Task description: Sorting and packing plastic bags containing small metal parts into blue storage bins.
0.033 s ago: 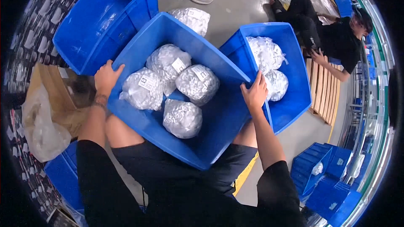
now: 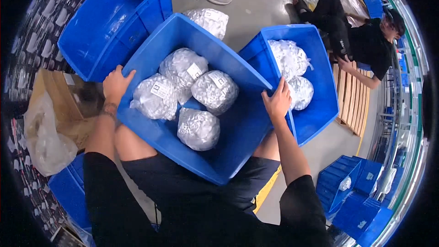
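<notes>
A large blue plastic bin (image 2: 247, 87) stands tilted between my knees. My left hand (image 2: 117, 83) grips its left rim, the thumb lying toward the inside. My right hand (image 2: 278, 100) is closed over the opposite rim. Inside the bin lie several clear plastic bags of small silvery-white parts, most with a white label. One bag (image 2: 154, 97) rests by the left wall and another (image 2: 183, 69) behind it. A third bag (image 2: 215, 92) touches that one on the right, and a bag (image 2: 198, 129) without a visible label sits nearest me.
Right of my bin, a second blue bin (image 2: 320, 105) holds two similar bags. A third blue bin (image 2: 114, 13) stands at the far left, beside a cardboard box (image 2: 68, 123). Another bag (image 2: 208, 22) lies behind my bin. A person (image 2: 366, 41) sits near a wooden pallet (image 2: 352, 96).
</notes>
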Demonstrator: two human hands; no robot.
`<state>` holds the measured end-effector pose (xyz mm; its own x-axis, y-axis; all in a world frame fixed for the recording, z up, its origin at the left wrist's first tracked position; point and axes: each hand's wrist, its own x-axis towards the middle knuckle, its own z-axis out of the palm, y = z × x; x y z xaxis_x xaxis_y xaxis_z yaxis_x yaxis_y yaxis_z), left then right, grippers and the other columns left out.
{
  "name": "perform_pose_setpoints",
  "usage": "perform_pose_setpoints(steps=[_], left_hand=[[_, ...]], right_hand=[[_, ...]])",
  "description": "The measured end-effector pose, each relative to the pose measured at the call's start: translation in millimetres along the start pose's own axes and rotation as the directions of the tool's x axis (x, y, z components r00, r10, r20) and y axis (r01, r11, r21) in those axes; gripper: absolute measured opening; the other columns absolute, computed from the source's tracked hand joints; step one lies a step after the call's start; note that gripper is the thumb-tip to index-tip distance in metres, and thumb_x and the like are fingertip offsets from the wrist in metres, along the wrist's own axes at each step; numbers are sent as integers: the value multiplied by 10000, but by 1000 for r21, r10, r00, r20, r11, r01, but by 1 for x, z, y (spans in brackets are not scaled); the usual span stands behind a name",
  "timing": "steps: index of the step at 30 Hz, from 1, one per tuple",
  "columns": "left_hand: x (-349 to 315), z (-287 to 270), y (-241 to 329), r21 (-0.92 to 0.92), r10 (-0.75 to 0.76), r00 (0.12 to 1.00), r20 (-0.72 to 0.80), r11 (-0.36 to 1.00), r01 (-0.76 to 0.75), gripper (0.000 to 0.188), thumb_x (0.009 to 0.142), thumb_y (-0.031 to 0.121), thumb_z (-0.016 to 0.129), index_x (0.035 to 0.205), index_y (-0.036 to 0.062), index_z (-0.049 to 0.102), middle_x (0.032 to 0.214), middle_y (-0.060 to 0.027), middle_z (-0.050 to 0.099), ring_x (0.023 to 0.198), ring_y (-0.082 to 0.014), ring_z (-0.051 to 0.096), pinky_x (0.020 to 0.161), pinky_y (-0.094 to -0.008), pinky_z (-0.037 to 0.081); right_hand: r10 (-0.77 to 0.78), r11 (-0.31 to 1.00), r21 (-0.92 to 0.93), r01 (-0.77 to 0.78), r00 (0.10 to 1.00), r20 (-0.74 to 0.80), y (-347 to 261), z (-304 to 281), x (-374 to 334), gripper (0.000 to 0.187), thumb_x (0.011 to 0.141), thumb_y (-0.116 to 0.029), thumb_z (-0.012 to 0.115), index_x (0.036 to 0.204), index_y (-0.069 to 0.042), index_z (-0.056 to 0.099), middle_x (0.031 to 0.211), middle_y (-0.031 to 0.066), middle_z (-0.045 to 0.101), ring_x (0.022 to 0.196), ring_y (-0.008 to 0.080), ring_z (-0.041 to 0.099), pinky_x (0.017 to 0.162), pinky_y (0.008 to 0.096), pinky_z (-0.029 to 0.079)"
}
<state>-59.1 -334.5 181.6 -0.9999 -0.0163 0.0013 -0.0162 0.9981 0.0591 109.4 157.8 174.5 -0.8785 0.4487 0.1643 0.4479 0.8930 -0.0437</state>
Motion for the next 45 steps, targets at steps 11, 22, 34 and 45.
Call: perform_pose_setpoints(steps=[11, 22, 34, 45], left_hand=[[-16, 27, -19, 42, -2, 1000, 1, 999, 2, 586, 849, 519, 588, 1127, 3, 599, 978, -241, 654, 879, -420, 623, 751, -501, 491], [-10, 18, -6, 49, 3, 1000, -12, 999, -2, 569, 862, 498, 577, 1114, -12, 591, 991, -238, 653, 903, -412, 621, 782, -485, 489], [-15, 28, -21, 44, -7, 999, -37, 999, 9, 566, 834, 474, 618, 1113, -18, 592, 956, -242, 655, 879, -406, 629, 756, -485, 496], [-14, 9, 3, 32, 0, 1000, -24, 999, 1, 553, 819, 525, 614, 1029, 13, 610, 888, -229, 665, 829, -412, 641, 719, -498, 506]], right_hand=[[20, 998, 61, -24, 999, 51, 6, -7, -8, 920, 705, -408, 717, 1428, -24, 296, 1352, 229, 423, 1210, 360, 451, 992, 459, 371], [43, 997, 56, -45, 999, 34, 7, -7, -4, 913, 696, -406, 728, 1421, -34, 318, 1346, 193, 430, 1185, 335, 468, 981, 447, 371], [22, 998, 53, -25, 997, 71, -2, -9, -12, 956, 701, -427, 750, 1431, -21, 284, 1331, 201, 430, 1189, 351, 457, 982, 458, 382], [9, 1000, 11, -9, 1000, 5, 8, -1, -5, 957, 670, -376, 756, 1431, -29, 293, 1327, 191, 438, 1177, 361, 471, 962, 460, 394]])
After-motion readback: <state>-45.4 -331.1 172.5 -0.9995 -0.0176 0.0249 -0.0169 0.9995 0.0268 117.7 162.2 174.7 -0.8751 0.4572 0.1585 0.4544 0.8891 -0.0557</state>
